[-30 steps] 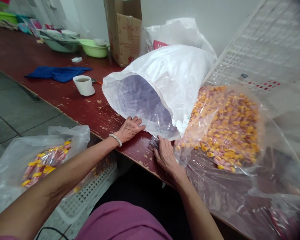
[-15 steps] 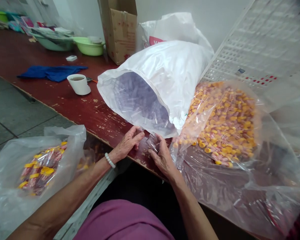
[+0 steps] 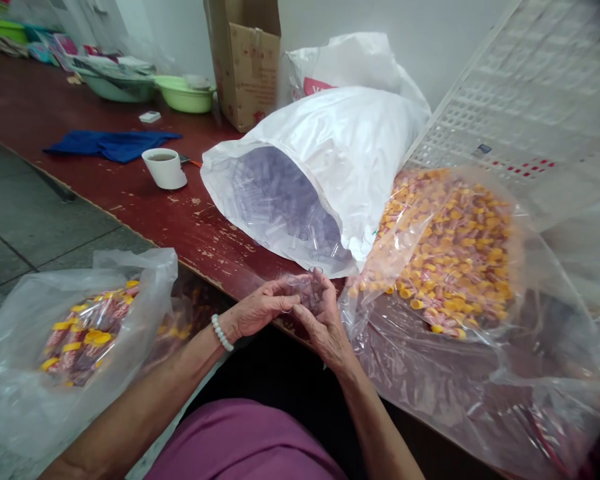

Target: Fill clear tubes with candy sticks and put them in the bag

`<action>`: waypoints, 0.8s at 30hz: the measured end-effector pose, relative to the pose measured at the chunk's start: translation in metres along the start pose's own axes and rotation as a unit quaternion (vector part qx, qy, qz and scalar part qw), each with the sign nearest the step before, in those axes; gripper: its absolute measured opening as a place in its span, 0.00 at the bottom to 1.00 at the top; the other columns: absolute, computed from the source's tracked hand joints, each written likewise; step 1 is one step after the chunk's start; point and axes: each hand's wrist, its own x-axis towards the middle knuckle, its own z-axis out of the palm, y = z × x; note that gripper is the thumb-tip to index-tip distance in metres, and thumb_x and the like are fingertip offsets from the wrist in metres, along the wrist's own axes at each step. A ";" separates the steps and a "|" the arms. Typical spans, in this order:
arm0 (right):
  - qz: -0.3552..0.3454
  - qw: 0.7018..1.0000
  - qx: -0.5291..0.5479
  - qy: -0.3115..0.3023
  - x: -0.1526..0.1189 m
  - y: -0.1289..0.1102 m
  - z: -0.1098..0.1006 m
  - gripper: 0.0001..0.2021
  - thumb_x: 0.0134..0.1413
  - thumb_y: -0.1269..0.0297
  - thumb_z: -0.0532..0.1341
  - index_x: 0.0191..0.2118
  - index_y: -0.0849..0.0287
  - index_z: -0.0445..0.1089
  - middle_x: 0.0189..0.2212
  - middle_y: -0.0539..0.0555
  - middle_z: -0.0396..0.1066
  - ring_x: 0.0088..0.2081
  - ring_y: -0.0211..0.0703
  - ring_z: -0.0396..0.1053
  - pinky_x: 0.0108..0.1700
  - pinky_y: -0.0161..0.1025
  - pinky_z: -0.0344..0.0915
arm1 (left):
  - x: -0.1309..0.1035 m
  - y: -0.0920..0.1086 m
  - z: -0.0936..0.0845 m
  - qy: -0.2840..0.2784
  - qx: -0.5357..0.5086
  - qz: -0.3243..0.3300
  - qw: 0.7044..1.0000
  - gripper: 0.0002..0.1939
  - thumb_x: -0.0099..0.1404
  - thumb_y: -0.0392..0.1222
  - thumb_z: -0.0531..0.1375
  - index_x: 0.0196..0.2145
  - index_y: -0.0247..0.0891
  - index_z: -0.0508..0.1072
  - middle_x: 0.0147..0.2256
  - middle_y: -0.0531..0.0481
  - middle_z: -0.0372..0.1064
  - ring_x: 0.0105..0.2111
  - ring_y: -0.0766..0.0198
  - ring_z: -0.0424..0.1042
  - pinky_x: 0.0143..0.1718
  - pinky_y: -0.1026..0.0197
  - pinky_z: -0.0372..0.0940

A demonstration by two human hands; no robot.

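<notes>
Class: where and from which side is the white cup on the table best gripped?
Grip the white cup around its side wall, just under the rim, probably coming from the table's near edge. It stands upright with dark liquid showing inside, so it must stay level. No handle is visible, and the blue cloth lies behind it.

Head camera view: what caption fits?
Left hand and right hand hold clear tubes beside a white sack.

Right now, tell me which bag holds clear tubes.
The white sack lying open-mouthed on the table; the clear bags beside it and at lower left hold yellow-capped pieces.
</notes>
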 end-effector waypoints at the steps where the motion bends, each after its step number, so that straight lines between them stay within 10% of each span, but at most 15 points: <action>1: 0.002 1.000 0.010 -0.007 -0.001 -0.002 -0.001 0.33 0.57 0.59 0.58 0.63 0.52 0.39 0.61 0.60 0.51 0.60 0.45 0.57 0.57 0.48 0.61 | -0.001 0.001 0.000 -0.001 0.005 -0.002 1.000 0.24 0.59 0.36 0.61 0.54 0.39 0.67 0.48 0.42 0.70 0.47 0.58 0.69 0.48 0.59 0.61; 8: -0.038 0.983 -0.176 -0.042 -0.005 -0.005 -0.017 0.37 0.55 0.65 0.58 0.64 0.54 0.35 0.59 0.61 0.53 0.57 0.47 0.59 0.58 0.50 0.59 | -0.001 0.016 -0.014 0.019 -0.013 -0.066 0.998 0.11 0.57 0.35 0.60 0.40 0.34 0.75 0.32 0.44 0.76 0.31 0.60 0.75 0.36 0.58 0.68; 18: -0.177 0.808 -0.537 -0.166 -0.010 -0.025 -0.012 0.37 0.47 0.69 0.59 0.63 0.54 0.44 0.45 0.58 0.62 0.43 0.50 0.64 0.43 0.46 0.66 | 0.006 0.010 -0.020 -0.202 0.040 -0.224 0.953 0.08 0.57 0.39 0.60 0.33 0.32 0.76 0.23 0.45 0.75 0.21 0.60 0.73 0.24 0.60 0.67; 24: -0.177 0.877 -0.445 -0.042 -0.010 -0.024 -0.031 0.48 0.40 0.55 0.67 0.63 0.58 0.40 0.53 0.62 0.55 0.53 0.56 0.57 0.54 0.55 0.58 | -0.006 0.006 -0.012 -0.101 -0.051 -0.137 0.984 0.21 0.54 0.33 0.63 0.48 0.37 0.72 0.31 0.46 0.74 0.31 0.59 0.75 0.35 0.57 0.68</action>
